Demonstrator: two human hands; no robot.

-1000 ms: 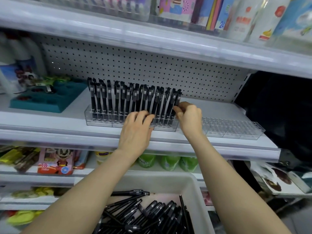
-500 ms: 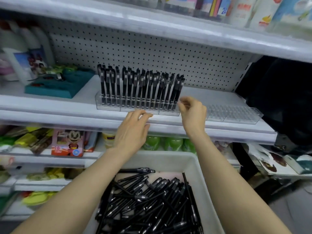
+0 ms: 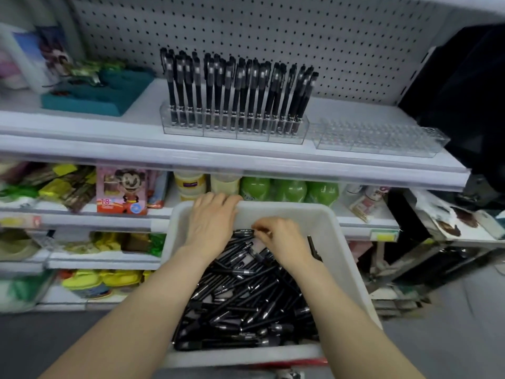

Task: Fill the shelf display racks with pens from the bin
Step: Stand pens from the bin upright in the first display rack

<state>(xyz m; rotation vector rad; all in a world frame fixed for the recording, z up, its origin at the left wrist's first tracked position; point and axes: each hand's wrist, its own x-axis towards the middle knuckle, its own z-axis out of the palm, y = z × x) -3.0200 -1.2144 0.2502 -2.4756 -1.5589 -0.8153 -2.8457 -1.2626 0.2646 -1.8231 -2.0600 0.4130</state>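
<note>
A clear rack (image 3: 284, 135) on the white shelf (image 3: 109, 149) stands packed with upright black pens (image 3: 235, 88). To its right lies a second clear rack (image 3: 377, 140) with nothing in it. Below, a white bin (image 3: 343, 242) holds a heap of several loose black pens (image 3: 246, 296). Both my hands are down inside the bin at its far end. My left hand (image 3: 210, 222) lies flat with straight fingers reaching the bin's far wall. My right hand (image 3: 281, 239) has curled fingers pinching the end of one black pen (image 3: 243, 232) that lies on top of the heap.
A teal tray (image 3: 95, 94) sits left on the pen shelf, with a pegboard (image 3: 273, 28) behind. A dark bag (image 3: 464, 91) hangs at the right. The lower shelf carries green bottles (image 3: 289, 190) and a pink toy box (image 3: 121, 190), just beyond the bin.
Both hands have dropped from the rack on the shelf into the bin. My view has tilted down. The right hand now pinches a pen in the heap.
</note>
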